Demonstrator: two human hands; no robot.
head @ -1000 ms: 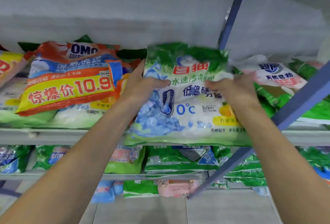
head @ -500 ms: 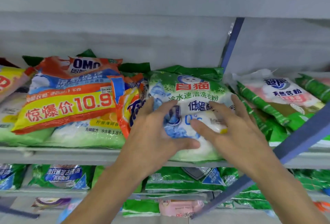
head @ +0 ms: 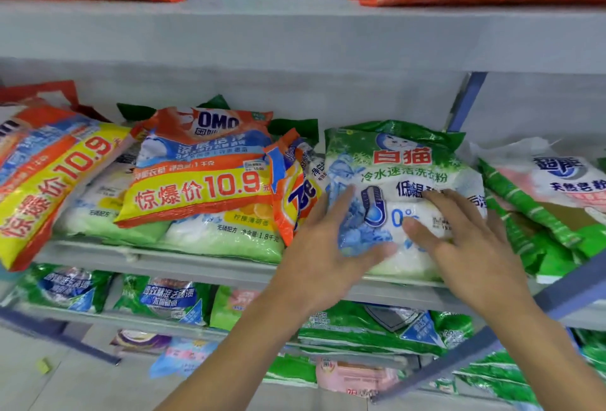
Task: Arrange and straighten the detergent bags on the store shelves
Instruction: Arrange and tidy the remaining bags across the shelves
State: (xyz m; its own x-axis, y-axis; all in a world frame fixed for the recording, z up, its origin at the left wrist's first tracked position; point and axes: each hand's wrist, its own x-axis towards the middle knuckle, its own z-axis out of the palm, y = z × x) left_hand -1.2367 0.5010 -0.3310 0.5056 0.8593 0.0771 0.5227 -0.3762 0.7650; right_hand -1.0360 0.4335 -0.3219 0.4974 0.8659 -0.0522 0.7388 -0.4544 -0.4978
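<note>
**Gray shelving, tiled floor**

Gray metal shelving stood in tiers: top shelf [head: 295, 33], middle shelf [head: 196, 267], lower shelf [head: 131, 319]. Pale gray back panel [head: 328, 95] behind. Blue post [head: 465, 99] stood upright at right; blue brace [head: 557, 297] slanted across lower right. Floor [head: 82, 384] was gray tile. Light even, soft.

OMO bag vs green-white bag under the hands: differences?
Colour: the OMO bag is orange and blue with a yellow 10.9 band; the green-white bag has a green top and icy blue print.
Pose: the OMO bag lies skewed on top of another bag; the green-white bag faces front, fairly square.
Contact: left hand and right hand rest flat on the green-white bag; neither touches the OMO bag.
Both lie label-up.
</note>
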